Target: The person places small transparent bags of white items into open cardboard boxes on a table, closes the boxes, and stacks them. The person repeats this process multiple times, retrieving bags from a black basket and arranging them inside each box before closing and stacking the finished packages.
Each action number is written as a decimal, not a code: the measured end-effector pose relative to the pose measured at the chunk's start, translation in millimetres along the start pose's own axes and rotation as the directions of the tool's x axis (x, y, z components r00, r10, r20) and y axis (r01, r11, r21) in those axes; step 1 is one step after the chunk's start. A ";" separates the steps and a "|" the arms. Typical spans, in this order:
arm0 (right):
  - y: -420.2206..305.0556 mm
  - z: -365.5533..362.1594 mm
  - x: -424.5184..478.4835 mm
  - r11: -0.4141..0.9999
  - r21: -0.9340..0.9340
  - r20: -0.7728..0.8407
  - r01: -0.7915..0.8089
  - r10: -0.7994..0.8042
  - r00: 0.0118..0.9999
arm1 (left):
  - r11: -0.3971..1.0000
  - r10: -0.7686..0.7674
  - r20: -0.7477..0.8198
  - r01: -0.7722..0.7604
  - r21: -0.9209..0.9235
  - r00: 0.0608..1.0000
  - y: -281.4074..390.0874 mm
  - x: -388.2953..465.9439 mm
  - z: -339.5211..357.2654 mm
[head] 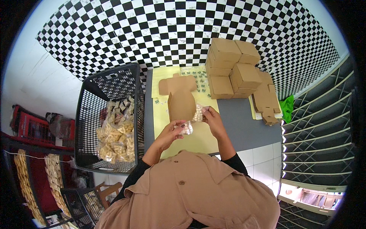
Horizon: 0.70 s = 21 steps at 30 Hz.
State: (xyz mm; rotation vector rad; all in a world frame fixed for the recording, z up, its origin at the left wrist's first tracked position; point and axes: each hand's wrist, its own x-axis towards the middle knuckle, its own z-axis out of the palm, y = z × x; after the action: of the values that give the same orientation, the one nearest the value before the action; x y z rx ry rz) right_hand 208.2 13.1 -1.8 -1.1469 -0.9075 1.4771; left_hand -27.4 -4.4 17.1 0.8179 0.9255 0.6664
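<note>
My left hand (169, 134) grips a small clear plastic packet (187, 128) of pale pieces, held low over the yellow sheet on the table. To its right, my right hand (213, 118) pinches the edge of another clear packet (198, 113) filled with cream-coloured pieces. Just beyond both hands lies an unfolded brown cardboard box (182, 104), its flaps spread out. The right-hand packet overlaps the near right side of that cardboard. Fingers partly hide both packets.
A black plastic crate (139, 114) with bagged snacks (117, 137) stands at the left. Folded cardboard boxes (226, 53) are stacked at the back right, beside flat cardboard blanks (264, 94). Yellow sheets with stickers (200, 78) lie by the checkered wall. A green bag (287, 108) is far right.
</note>
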 end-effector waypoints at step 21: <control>-17.8 50.3 -8.6 0.658 -0.575 0.211 0.486 -0.455 0.865 | 0.906 0.151 -0.280 -0.246 -0.344 0.948 7.8 3.6 6.8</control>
State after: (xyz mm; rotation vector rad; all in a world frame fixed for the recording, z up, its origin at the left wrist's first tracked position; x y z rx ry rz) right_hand 164.6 9.4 30.0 -1.1944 -1.6646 0.7806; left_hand -21.0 0.4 24.4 0.4934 0.9045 1.1091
